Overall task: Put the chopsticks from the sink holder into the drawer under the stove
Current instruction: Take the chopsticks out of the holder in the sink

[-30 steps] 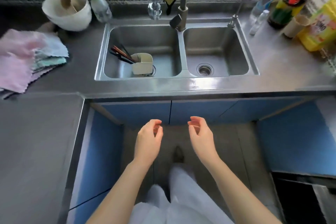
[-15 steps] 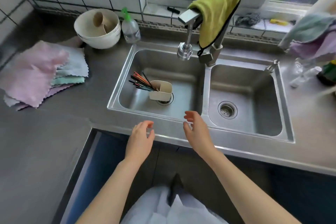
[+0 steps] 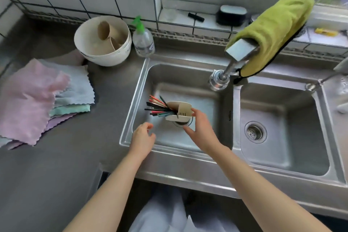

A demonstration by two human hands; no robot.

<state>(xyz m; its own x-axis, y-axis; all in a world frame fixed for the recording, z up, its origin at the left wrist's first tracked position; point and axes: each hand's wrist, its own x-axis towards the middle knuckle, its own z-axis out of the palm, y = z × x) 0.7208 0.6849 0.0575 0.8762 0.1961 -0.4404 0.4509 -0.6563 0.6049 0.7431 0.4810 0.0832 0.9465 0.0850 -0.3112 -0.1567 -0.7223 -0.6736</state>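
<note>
A cream chopstick holder (image 3: 178, 113) lies tipped on its side over the drain of the left sink basin (image 3: 169, 73). Several chopsticks (image 3: 157, 108), black, red and teal, fan out of it to the left. My right hand (image 3: 203, 130) reaches into the basin, its fingertips touching the holder's right end and the thumb spread apart below it. My left hand (image 3: 143, 137) hovers over the basin's front left with fingers loosely curled and nothing in it. The drawer and stove are out of view.
A faucet (image 3: 225, 74) draped with a green cloth (image 3: 273, 30) hangs over the divider. The right basin (image 3: 282, 158) is to the right. On the left counter are folded cloths (image 3: 33, 98), a cream bowl (image 3: 82, 43) with cups, and a spray bottle (image 3: 143, 41).
The view has moved in over the sink. Both hands have gone from the counter's front edge into the left basin, and the right one has reached the holder.
</note>
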